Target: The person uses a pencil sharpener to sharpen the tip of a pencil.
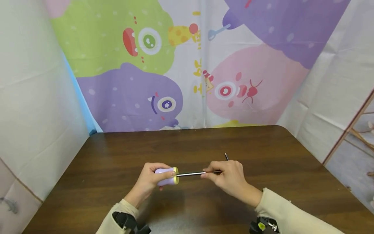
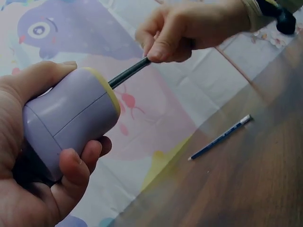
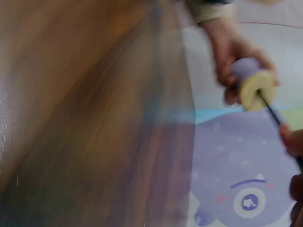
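My left hand (image 1: 146, 180) grips a lilac pencil sharpener (image 2: 75, 118) with a yellow front, the thumb over its top and fingertips curled beneath. A dark pencil (image 1: 191, 174) runs from the hole in the yellow face across to my right hand (image 1: 232, 175), which pinches it between thumb and fingers. The end inside the sharpener is hidden. Both hands are above the table, the pencil lying nearly level between them in the head view. In the right wrist view the sharpener's yellow face (image 3: 250, 97) is blurred, with the pencil entering it.
A second pencil (image 2: 220, 137), blue with a pale end, lies on the brown wooden table (image 1: 122, 152) beyond my right hand. Behind the table's far edge hangs a cloth (image 1: 193, 107) printed with cartoon figures. Pale cloth walls (image 1: 35, 97) flank the table.
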`<action>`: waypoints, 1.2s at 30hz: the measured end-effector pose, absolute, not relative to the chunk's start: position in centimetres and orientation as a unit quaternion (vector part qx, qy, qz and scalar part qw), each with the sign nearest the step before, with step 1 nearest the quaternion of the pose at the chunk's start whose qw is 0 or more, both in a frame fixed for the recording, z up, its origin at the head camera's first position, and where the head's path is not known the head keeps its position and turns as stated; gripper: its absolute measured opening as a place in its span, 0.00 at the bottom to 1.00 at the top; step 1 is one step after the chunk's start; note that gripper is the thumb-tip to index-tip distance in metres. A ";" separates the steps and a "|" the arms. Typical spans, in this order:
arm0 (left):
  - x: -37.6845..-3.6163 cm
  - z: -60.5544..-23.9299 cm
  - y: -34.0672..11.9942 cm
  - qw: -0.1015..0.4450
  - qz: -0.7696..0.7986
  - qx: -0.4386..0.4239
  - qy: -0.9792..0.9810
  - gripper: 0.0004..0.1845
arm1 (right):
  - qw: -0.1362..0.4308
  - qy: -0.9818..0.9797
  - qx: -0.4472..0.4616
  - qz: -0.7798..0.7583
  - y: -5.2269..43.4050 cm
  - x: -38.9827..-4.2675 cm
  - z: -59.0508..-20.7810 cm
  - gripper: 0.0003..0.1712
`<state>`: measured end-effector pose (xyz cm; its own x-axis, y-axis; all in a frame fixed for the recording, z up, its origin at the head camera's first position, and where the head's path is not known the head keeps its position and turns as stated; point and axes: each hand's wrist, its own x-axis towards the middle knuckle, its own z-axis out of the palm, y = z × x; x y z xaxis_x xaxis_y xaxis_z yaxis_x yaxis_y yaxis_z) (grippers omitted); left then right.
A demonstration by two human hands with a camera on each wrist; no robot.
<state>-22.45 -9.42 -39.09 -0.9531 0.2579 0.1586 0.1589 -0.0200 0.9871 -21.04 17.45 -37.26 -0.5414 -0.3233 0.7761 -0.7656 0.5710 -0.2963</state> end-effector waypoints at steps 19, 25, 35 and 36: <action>-22.7 -39.1 -9.4 0.026 0.649 0.185 0.737 0.15 | -0.348 -0.749 0.107 0.554 19.9 -22.6 -34.3 0.12; -22.8 -38.8 -9.9 0.027 0.659 0.167 0.733 0.15 | -0.114 -0.816 0.384 0.417 20.6 -21.9 -34.1 0.14; -22.6 -38.6 -10.0 0.052 0.710 0.194 0.675 0.17 | 0.501 -0.583 0.639 -0.027 20.1 -22.9 -34.6 0.16; -22.6 -38.7 -9.9 0.056 0.713 0.198 0.671 0.16 | 0.520 -0.562 0.642 -0.031 19.9 -23.1 -34.5 0.16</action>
<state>-22.59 -9.93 -38.69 -0.9157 0.3450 0.2063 0.1850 -0.0942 0.9782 -23.07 19.94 -34.45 0.3660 -0.7548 0.5444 -0.6894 0.1730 0.7034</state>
